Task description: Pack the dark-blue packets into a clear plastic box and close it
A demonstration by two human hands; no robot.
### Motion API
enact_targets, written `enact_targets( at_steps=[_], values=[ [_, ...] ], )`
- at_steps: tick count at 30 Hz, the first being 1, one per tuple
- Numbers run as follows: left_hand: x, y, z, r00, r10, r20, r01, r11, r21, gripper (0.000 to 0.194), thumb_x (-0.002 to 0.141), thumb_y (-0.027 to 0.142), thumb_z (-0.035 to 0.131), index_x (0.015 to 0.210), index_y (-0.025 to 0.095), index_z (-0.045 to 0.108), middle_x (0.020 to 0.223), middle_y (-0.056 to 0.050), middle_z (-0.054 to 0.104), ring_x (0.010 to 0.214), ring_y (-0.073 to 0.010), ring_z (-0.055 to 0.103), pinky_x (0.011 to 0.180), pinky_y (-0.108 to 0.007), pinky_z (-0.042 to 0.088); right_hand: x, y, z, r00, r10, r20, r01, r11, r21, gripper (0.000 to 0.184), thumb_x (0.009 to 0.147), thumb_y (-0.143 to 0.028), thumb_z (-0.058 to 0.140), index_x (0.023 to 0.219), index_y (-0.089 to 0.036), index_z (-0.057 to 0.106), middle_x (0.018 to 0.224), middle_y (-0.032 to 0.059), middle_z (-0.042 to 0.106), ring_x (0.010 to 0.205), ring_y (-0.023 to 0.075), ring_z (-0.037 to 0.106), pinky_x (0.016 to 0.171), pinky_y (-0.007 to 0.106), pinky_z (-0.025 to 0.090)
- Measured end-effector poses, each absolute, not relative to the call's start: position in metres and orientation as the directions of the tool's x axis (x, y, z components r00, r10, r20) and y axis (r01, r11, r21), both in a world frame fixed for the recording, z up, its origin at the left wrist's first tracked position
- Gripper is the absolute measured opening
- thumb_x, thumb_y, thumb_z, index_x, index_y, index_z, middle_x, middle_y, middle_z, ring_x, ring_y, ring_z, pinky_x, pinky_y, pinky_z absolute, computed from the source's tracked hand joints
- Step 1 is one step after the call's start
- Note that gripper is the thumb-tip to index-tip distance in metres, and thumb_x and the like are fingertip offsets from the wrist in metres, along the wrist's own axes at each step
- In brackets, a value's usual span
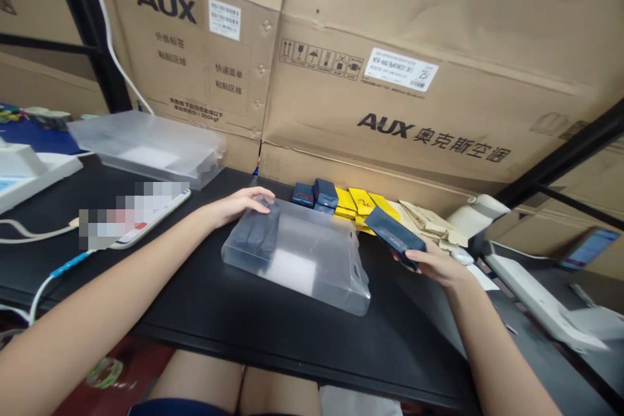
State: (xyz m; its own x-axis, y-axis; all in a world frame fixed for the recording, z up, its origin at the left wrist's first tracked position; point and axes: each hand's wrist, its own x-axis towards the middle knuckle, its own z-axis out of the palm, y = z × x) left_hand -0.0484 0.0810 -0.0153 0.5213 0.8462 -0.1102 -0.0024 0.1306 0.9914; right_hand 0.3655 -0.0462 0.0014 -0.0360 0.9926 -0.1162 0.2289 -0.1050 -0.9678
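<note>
A clear plastic box point(312, 260) lies flat on the black table point(244, 318) in front of me, with dark blue packets showing inside its left end. My left hand point(244, 203) rests open on the box's far left corner, fingers spread. My right hand point(436, 261) is closed round a dark blue packet point(394, 235), held just right of the box's open end. Behind the box lie more blue packets point(314, 195), yellow packets point(358, 205) and beige packets point(429, 221) in a row.
Large AUX cardboard cartons point(390, 78) wall off the back. A second clear box point(146, 146) sits at the back left, a phone point(141, 221) with a cable beside it. White devices point(536, 292) stand at the right.
</note>
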Motion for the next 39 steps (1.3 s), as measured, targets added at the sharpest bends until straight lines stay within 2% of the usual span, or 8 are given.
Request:
enact_targets(
  at_steps=[5, 11, 15, 20, 26, 32, 35, 39],
  values=[
    [-0.049, 0.083, -0.015, 0.475, 0.872, -0.118, 0.002, 0.133, 0.991, 0.045, 0.05, 0.018, 0.077, 0.092, 0.02, 0.063, 0.106, -0.002, 0.063, 0.092, -0.0209, 0.061, 0.081, -0.035, 0.048, 0.38, -0.051, -0.001, -0.38, 0.837, -0.393, 0.37, -0.252, -0.894, 0.043, 0.052, -0.037, 0.083, 0.086, -0.014, 0.068, 0.063, 0.0032, 0.069, 0.045, 0.0124, 0.06, 0.034, 0.016, 0.042],
    [-0.049, 0.082, -0.016, 0.495, 0.861, -0.118, 0.0, 0.135, 0.991, 0.045, 0.051, 0.019, 0.076, 0.094, 0.021, 0.063, 0.104, -0.001, 0.063, 0.089, -0.0201, 0.062, 0.079, -0.035, 0.049, 0.364, -0.052, -0.005, -0.466, 0.752, -0.465, 0.368, -0.313, -0.875, 0.042, 0.053, -0.03, 0.082, 0.089, -0.013, 0.068, 0.06, 0.0016, 0.069, 0.046, 0.0128, 0.062, 0.035, 0.016, 0.046],
    [-0.051, 0.084, -0.017, 0.501, 0.858, -0.112, 0.031, 0.112, 0.993, 0.043, 0.052, 0.019, 0.075, 0.094, 0.022, 0.064, 0.107, 0.0, 0.062, 0.092, -0.0204, 0.061, 0.08, -0.034, 0.049, 0.362, -0.053, -0.006, -0.432, 0.793, -0.43, 0.301, -0.322, -0.897, 0.047, 0.052, -0.033, 0.083, 0.093, -0.014, 0.067, 0.059, 0.0019, 0.069, 0.043, 0.0139, 0.062, 0.035, 0.018, 0.048],
    [-0.05, 0.082, -0.014, 0.504, 0.855, -0.124, 0.039, 0.121, 0.992, 0.043, 0.053, 0.019, 0.075, 0.094, 0.022, 0.063, 0.105, 0.0, 0.062, 0.092, -0.0196, 0.061, 0.081, -0.034, 0.048, 0.356, -0.048, -0.009, -0.424, 0.843, -0.331, 0.207, -0.266, -0.942, 0.043, 0.056, -0.046, 0.08, 0.077, -0.011, 0.068, 0.047, 0.0012, 0.062, 0.032, 0.0087, 0.05, 0.029, 0.015, 0.04],
    [-0.05, 0.081, -0.013, 0.502, 0.856, -0.12, 0.051, 0.109, 0.993, 0.041, 0.054, 0.02, 0.074, 0.094, 0.022, 0.063, 0.106, 0.0, 0.061, 0.094, -0.0202, 0.06, 0.083, -0.034, 0.047, 0.349, -0.045, -0.013, -0.398, 0.792, -0.464, 0.324, -0.352, -0.878, 0.037, 0.056, -0.032, 0.081, 0.083, -0.013, 0.066, 0.052, -0.0018, 0.063, 0.033, 0.0074, 0.051, 0.029, 0.014, 0.039],
    [-0.049, 0.081, -0.014, 0.5, 0.857, -0.124, 0.049, 0.115, 0.992, 0.044, 0.053, 0.02, 0.075, 0.095, 0.021, 0.062, 0.105, 0.0, 0.061, 0.093, -0.0204, 0.06, 0.082, -0.034, 0.047, 0.334, -0.044, -0.008, -0.339, 0.831, -0.442, 0.473, -0.256, -0.843, 0.033, 0.061, -0.034, 0.081, 0.077, -0.011, 0.065, 0.056, -0.0006, 0.064, 0.041, 0.0083, 0.055, 0.036, 0.016, 0.044],
    [-0.05, 0.081, -0.014, 0.503, 0.854, -0.133, 0.048, 0.126, 0.991, 0.046, 0.053, 0.021, 0.076, 0.097, 0.022, 0.062, 0.106, 0.0, 0.062, 0.093, -0.0216, 0.061, 0.083, -0.036, 0.048, 0.32, -0.041, -0.009, -0.312, 0.882, -0.353, 0.561, -0.129, -0.818, 0.033, 0.062, -0.038, 0.081, 0.074, -0.011, 0.067, 0.057, 0.0001, 0.063, 0.044, 0.0083, 0.054, 0.043, 0.019, 0.048],
    [-0.051, 0.082, -0.015, 0.517, 0.847, -0.124, 0.055, 0.112, 0.992, 0.044, 0.055, 0.022, 0.076, 0.097, 0.023, 0.062, 0.107, 0.0, 0.062, 0.094, -0.0214, 0.061, 0.084, -0.036, 0.047, 0.304, -0.038, -0.017, -0.266, 0.955, -0.132, 0.585, 0.051, -0.809, 0.037, 0.062, -0.041, 0.081, 0.084, -0.013, 0.07, 0.061, -0.0007, 0.061, 0.052, 0.0104, 0.053, 0.049, 0.022, 0.048]
  ],
)
